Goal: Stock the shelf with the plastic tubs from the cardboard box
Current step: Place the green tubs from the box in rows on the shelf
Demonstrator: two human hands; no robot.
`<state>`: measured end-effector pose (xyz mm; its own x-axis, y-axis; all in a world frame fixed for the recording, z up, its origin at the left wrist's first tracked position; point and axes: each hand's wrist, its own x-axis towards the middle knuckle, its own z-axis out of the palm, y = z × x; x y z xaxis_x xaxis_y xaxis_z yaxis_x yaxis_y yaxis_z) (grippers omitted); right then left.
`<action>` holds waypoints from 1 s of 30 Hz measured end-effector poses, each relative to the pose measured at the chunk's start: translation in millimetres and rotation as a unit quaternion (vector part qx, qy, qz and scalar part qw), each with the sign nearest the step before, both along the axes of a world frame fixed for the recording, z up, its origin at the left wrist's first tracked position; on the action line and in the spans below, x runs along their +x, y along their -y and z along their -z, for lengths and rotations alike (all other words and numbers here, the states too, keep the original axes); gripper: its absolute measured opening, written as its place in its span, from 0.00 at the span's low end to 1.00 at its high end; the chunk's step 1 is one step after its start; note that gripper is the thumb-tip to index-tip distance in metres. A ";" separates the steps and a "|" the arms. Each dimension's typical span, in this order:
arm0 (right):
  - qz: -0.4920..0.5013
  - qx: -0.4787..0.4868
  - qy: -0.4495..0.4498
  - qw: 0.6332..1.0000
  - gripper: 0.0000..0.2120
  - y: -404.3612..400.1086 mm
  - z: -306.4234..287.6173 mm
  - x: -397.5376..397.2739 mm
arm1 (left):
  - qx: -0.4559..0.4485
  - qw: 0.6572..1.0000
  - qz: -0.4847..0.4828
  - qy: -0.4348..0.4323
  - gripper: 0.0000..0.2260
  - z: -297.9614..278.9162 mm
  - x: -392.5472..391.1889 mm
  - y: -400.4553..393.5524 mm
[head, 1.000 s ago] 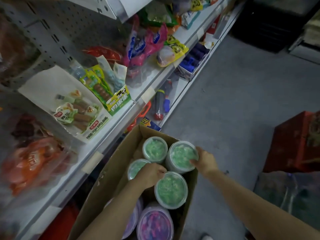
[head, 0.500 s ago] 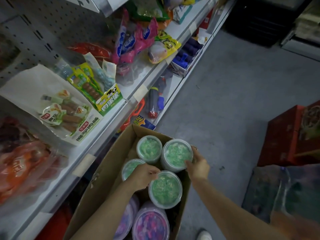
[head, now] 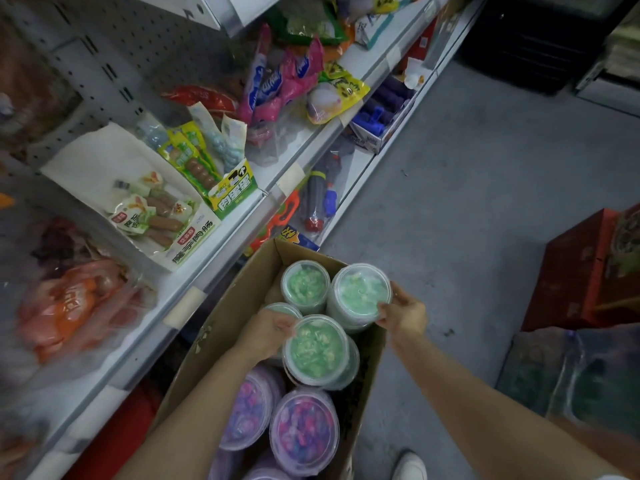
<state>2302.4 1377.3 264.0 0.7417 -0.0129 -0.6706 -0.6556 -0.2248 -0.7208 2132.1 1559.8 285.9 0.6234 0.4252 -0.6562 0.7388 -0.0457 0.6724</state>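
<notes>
An open cardboard box (head: 221, 327) stands on the floor against the shelf unit. It holds several clear plastic tubs with green contents and purple ones nearer me. My left hand (head: 266, 332) grips the left side of a green tub (head: 317, 349) that rides higher than its neighbours. My right hand (head: 403, 315) grips the right rim of another green tub (head: 358, 294) at the box's far right corner. A third green tub (head: 304, 284) stands at the far end, and a purple tub (head: 304, 433) sits near the front.
The grey metal shelf (head: 304, 143) on the left carries snack bags, sausage packs (head: 156, 216) in a white display box and an orange bag (head: 65, 306). Toys lie on the lower shelf. A red box (head: 581, 268) stands on the grey floor to the right. My white shoe (head: 410, 465) shows below.
Both hands have tightened round their green tubs, and both tubs have risen a little above the others in the box. The view has shifted slightly.
</notes>
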 end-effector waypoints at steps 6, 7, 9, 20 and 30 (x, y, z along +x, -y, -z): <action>-0.016 0.043 0.005 0.999 0.28 9.3 -33.2 3.0 | -0.058 0.987 -0.151 0.002 0.08 -27.3 -20.3 -13.8; -0.012 0.059 0.008 0.998 0.28 11.0 -41.8 4.2 | -0.066 0.981 -0.181 0.002 0.08 -36.4 -23.1 -14.2; 0.000 0.094 -0.003 0.996 0.27 14.8 -63.2 7.5 | -0.069 0.969 -0.236 0.013 0.07 -57.6 -26.7 -14.5; -0.016 0.081 0.060 0.995 0.29 25.6 -174.1 52.6 | -0.068 0.894 -0.426 0.126 0.07 -182.0 52.8 -11.1; -0.009 0.072 0.149 0.986 0.29 61.3 -295.3 106.7 | -0.096 0.826 -0.503 0.236 0.09 -288.5 138.0 41.5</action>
<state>2409.1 1315.9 559.3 0.9051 0.0817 -0.4173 -0.4073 -0.1155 -0.9060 2270.1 1518.3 574.4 0.2235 0.8006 -0.5560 -0.0095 0.5722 0.8201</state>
